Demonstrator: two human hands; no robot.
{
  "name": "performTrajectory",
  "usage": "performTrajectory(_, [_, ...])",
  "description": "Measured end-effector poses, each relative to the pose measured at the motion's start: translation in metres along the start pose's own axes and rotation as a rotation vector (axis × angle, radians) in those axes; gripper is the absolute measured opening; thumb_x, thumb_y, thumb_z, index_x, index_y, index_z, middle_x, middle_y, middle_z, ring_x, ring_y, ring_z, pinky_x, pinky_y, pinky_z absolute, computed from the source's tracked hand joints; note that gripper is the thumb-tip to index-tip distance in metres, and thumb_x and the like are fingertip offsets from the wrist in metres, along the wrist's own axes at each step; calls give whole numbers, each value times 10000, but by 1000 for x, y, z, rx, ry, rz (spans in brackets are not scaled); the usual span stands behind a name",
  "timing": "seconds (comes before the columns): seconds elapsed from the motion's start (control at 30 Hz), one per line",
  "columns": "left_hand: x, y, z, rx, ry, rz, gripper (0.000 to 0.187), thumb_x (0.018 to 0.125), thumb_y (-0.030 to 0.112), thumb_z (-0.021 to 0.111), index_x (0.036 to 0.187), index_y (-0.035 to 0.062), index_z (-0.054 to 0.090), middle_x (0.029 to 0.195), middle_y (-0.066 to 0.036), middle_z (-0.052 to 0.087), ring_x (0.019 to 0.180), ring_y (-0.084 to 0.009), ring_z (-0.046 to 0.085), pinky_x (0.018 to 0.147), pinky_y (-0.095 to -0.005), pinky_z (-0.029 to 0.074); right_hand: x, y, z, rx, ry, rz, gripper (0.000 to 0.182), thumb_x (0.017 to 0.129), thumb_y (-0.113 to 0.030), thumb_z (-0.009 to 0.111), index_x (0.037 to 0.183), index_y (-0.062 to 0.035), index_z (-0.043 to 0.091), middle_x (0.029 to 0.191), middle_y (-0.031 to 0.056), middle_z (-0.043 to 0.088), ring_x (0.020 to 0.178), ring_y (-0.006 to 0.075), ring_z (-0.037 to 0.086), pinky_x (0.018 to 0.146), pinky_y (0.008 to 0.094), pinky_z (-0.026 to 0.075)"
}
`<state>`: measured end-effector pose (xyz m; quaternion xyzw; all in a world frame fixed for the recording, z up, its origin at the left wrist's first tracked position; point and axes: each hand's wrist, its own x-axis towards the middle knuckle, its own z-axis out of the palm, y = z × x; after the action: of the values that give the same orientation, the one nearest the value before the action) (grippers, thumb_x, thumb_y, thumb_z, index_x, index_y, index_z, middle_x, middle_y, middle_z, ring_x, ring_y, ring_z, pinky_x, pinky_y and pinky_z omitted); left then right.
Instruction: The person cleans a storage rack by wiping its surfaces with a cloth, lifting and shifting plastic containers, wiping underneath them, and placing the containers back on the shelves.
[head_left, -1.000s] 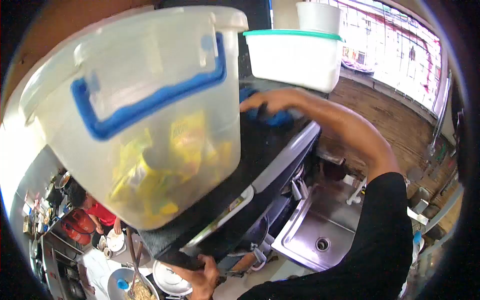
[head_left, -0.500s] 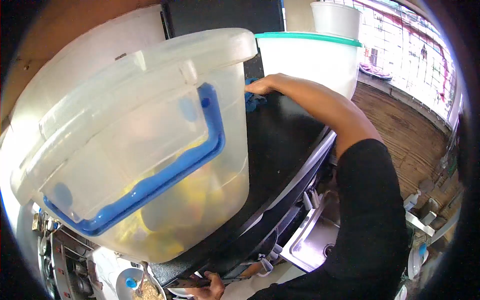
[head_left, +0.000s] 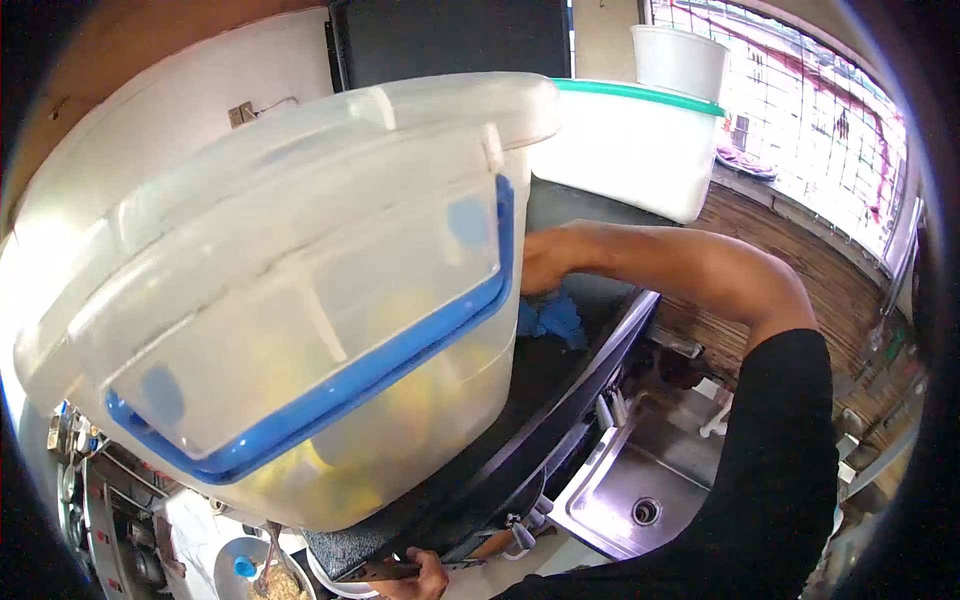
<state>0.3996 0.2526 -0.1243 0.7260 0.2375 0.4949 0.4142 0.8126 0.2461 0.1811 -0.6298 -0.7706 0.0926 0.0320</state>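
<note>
My right hand point(head_left: 546, 262) is on a crumpled blue cloth point(head_left: 556, 318) on the black surface point(head_left: 590, 285), with its fingers partly hidden behind a large translucent bin. This lidded bin point(head_left: 250, 300) has a blue handle point(head_left: 350, 385) and yellowish contents, and stands on the same surface, filling the left and centre. At the bottom, my left hand point(head_left: 428, 577) has its fingers curled on the lower edge of the black unit, below the bin.
Behind stands a white bin point(head_left: 620, 145) with a green rim, and a white bucket point(head_left: 680, 62) is near the barred window. Below right is a metal sink point(head_left: 640, 480). A bowl of food point(head_left: 235, 580) with a spoon sits at the lower left.
My right hand and the blue cloth have come nearer along the black surface, and more of the cloth shows. The view has shifted, revealing more of the sink. My left hand stays at the edge.
</note>
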Motion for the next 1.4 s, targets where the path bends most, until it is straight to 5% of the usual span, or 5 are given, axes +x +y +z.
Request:
performTrajectory(0.37, [-3, -32, 1, 411, 193, 408, 773, 740, -47, 603, 1430, -25, 253, 1300, -239, 389, 1130, -299, 406, 962, -429, 324, 65, 187, -22, 196, 13, 667, 752, 994, -606, 294, 1471, -47, 456, 1528, 179, 438, 1365, 336, 448, 1119, 479, 322])
performTrajectory(0.5, [11, -2, 11, 267, 186, 370, 891, 696, -52, 617, 1471, -104, 182, 1276, -265, 416, 1006, -284, 517, 853, -308, 477, 17, 67, -13, -13, -60, 270, 616, 1033, -516, 269, 1481, -131, 445, 1497, 233, 442, 1355, 382, 444, 1125, 508, 328])
performTrajectory(0.67, [25, 34, 5, 123, 140, 16, 987, 671, 11, 622, 1511, -116, 119, 1493, -321, 271, 1448, -401, 227, 1183, -424, 131, -57, -94, -2, -232, -68, 382, 468, 1044, -447, 323, 1368, -181, 533, 1309, 271, 557, 1252, 433, 511, 1045, 525, 398])
performTrajectory(1.1, [43, 61, 11, 236, 191, 294, 691, 682, -10, 574, 1351, -24, 400, 1254, -142, 451, 1242, -267, 434, 1125, -396, 291, -211, -126, 32, 314, 1428, 399, 407, 1004, -376, 560, 1080, 10, 668, 906, 63, 678, 761, 151, 633, 705, 314, 531])
performTrajectory(1.4, [44, 57, 14, 255, 231, 307, 653, 736, -15, 583, 1360, -20, 391, 1269, -132, 458, 1206, -254, 475, 1101, -379, 333, -133, -43, 51, -145, 976, 405, 698, 1000, -585, 426, 766, 33, 651, 702, 201, 636, 666, 364, 643, 653, 484, 489])
